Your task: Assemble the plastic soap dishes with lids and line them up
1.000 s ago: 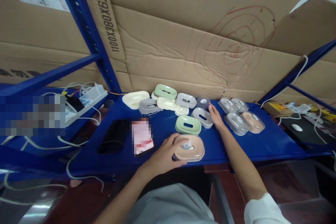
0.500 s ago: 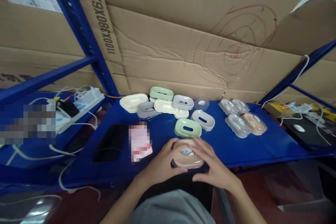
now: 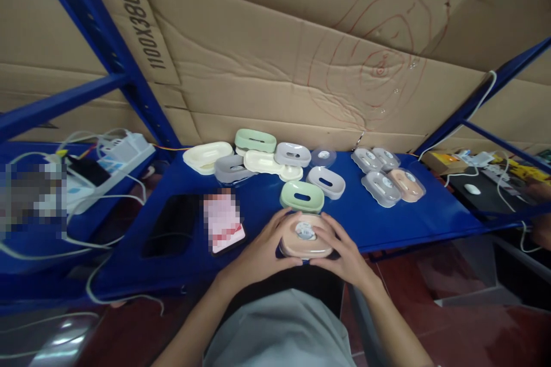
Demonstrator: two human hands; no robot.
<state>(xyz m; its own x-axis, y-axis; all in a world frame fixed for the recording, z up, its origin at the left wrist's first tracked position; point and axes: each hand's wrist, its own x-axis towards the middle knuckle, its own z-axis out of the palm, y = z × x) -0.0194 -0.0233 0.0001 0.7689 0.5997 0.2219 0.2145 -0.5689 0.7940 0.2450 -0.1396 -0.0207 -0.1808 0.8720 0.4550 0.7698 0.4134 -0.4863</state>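
A pink soap dish with a clear lid (image 3: 306,238) lies at the near edge of the blue shelf (image 3: 387,229). My left hand (image 3: 262,249) grips its left side and my right hand (image 3: 342,252) grips its right side. Just behind it sits a green soap dish (image 3: 302,195). Farther back lie several more dishes in cream (image 3: 207,156), grey (image 3: 232,169), green (image 3: 255,140) and white (image 3: 326,182).
A group of lidded dishes (image 3: 390,180) lies at the right of the shelf. A phone (image 3: 222,221) and a dark rectangle (image 3: 172,225) lie to the left. A power strip with cables (image 3: 120,152) sits far left. Cardboard (image 3: 301,69) lines the back.
My right hand came back from the white dish at the rear and closed on the right side of the pink dish. The view shifted slightly right and down.
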